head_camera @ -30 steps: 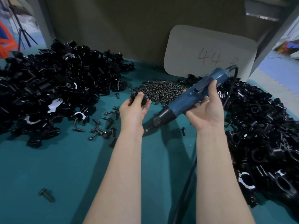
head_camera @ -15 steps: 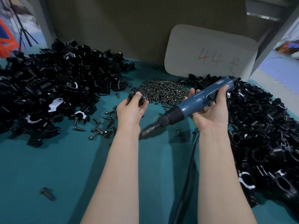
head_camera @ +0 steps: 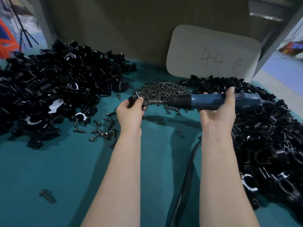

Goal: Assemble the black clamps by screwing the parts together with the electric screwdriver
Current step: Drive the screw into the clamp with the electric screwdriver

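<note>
**Screwdriver held level at a half-hidden clamp**

We see little of the clamp: the left hand has its fingers curled round it, leaving only a small black block with a pale glint on top, held above the tabletop toward the middle of its far edge. Whether the bit touches the clamp we cannot tell; that spot is dark and blurred. The right hand grips the screwdriver from below, thumb over the blue barrel, and the tool lies about level, pointing left at the clamp. Its rear end melts into the black heap behind it, and its cord runs off the near edge.

The left heap of black parts fills the far left corner and is cut off at the left edge; the right heap runs along the right edge and is cut off too. Both are glossy, hard pieces with curved saddles and round holes. Between them, by the far edge, lies a mound of small dark metal screws. Thicker bolts lie scattered beside the left heap. The tabletop is teal and matt. A pale card with rounded corners, marked "44", stands at the far edge.
</note>
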The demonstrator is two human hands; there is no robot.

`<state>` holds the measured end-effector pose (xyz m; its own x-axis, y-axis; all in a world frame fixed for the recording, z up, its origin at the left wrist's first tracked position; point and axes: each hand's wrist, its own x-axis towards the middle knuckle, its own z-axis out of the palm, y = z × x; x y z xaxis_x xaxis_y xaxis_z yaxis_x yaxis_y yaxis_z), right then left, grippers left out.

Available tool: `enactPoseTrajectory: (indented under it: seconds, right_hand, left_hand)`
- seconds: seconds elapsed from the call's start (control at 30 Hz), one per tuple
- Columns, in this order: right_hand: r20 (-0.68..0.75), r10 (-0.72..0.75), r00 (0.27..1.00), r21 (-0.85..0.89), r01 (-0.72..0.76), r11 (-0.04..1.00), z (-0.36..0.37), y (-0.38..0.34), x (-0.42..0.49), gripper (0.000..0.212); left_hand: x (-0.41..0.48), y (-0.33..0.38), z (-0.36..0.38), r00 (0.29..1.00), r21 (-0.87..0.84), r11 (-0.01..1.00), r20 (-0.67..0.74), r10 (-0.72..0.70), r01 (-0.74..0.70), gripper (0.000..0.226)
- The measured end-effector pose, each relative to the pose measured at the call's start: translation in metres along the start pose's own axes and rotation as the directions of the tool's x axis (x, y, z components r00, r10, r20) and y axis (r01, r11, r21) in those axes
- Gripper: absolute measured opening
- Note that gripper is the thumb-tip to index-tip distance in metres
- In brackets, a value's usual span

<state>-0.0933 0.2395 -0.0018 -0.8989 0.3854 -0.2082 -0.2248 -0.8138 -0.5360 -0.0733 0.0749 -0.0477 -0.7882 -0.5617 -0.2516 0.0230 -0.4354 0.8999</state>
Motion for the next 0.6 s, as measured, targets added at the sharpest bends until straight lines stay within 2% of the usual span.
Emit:
enactPoseTrajectory:
  seconds: [0.13,0.27,0.4,0.5,0.6]
  right_hand:
    - [0.028,-0.028,0.999,-0.006,0.028,1.000,0.003,0.003,-0.003,0.019]
    - [0.037,-0.059,0.998,-0.097,0.063,0.993,0.005,0.007,-0.006,0.017]
    - [0.067,-0.086,0.994,-0.136,0.094,0.986,0.008,0.011,-0.009,0.021]
    - [0.090,-0.145,0.985,-0.100,0.154,0.983,0.011,0.016,-0.013,0.030]
    - [0.121,-0.188,0.975,-0.097,0.200,0.975,0.014,0.018,-0.016,0.021]
  left_hand:
    - [0.001,-0.003,0.000,0.998,0.109,0.993,-0.023,0.053,-0.050,0.019]
    - [0.003,-0.006,-0.001,0.991,0.221,0.968,-0.028,0.129,-0.120,0.018]
    - [0.004,-0.009,-0.002,0.972,0.367,0.909,-0.041,0.230,-0.200,0.018]
    - [0.004,-0.008,-0.002,0.957,0.439,0.867,-0.052,0.286,-0.235,0.014]
    - [0.003,-0.007,0.000,0.940,0.496,0.824,-0.042,0.338,-0.274,0.012]
